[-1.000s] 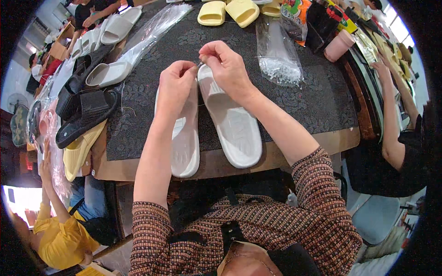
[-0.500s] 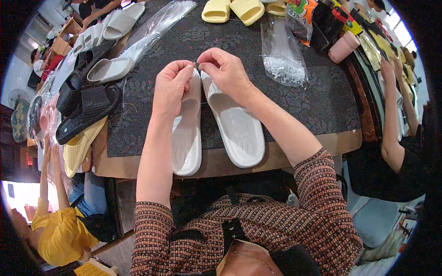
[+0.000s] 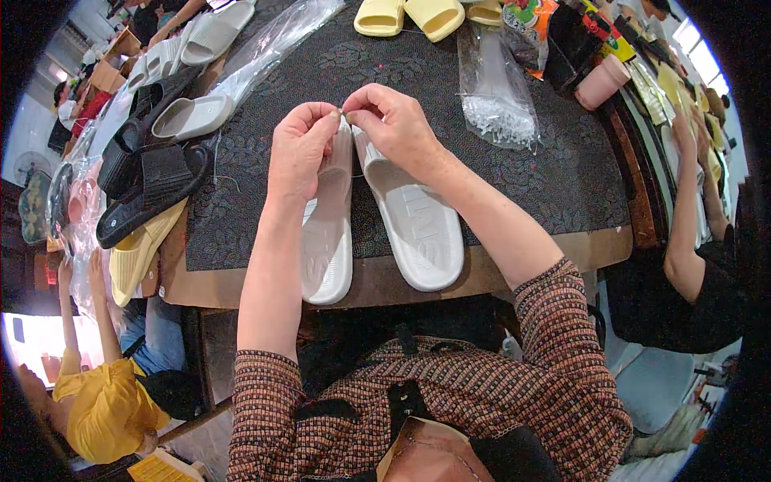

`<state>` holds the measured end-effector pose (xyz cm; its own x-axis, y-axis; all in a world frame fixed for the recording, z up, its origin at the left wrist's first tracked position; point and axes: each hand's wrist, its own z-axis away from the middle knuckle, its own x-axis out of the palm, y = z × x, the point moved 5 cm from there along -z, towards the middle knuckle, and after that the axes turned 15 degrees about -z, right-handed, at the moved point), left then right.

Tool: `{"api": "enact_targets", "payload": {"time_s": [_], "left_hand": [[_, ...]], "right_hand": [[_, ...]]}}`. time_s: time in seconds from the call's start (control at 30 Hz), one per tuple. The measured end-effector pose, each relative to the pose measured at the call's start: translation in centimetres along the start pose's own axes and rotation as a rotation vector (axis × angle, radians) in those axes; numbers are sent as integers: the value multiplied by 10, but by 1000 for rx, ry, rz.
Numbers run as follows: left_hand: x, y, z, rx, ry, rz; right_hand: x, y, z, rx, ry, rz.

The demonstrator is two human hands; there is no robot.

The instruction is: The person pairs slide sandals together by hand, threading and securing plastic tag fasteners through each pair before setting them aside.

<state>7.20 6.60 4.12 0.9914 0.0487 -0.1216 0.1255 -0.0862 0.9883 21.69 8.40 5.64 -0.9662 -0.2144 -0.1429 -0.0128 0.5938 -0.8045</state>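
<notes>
A pair of light grey slide sandals lies side by side on the dark patterned mat (image 3: pixel 546 193), heels toward me. My left hand (image 3: pixel 299 153) is over the front of the left slide (image 3: pixel 329 249), thumb and forefinger pinched. My right hand (image 3: pixel 395 127) is pinched too, above the front of the right slide (image 3: pixel 419 233). The fingertips of both hands meet between the two toes. Whatever small thing they pinch is mostly hidden; only a tiny dark bit shows there. The hands partly cover the straps.
Black slides (image 3: pixel 152 185), yellow slides (image 3: pixel 409 16) and a grey slide (image 3: pixel 193 118) lie around. A clear bag of white plastic pieces (image 3: pixel 498 120) and a pink cup (image 3: pixel 602 83) are at right. People work on both sides, one in a yellow top (image 3: pixel 112 406).
My hands keep the same pinched pose over the slides, nearly still. At left, the arms of the person in yellow have shifted slightly.
</notes>
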Motion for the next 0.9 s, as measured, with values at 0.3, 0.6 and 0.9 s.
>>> {"api": "enact_targets", "payload": {"time_s": [0.3, 0.6, 0.9], "left_hand": [[1, -1, 2, -1, -6, 19], [-1, -5, -1, 1, -12, 24], [-1, -5, -1, -21, -42, 52]], "right_hand": [[0, -3, 3, 10, 7, -5], [2, 0, 2, 1, -2, 14], [1, 3, 2, 48, 4, -23]]}}
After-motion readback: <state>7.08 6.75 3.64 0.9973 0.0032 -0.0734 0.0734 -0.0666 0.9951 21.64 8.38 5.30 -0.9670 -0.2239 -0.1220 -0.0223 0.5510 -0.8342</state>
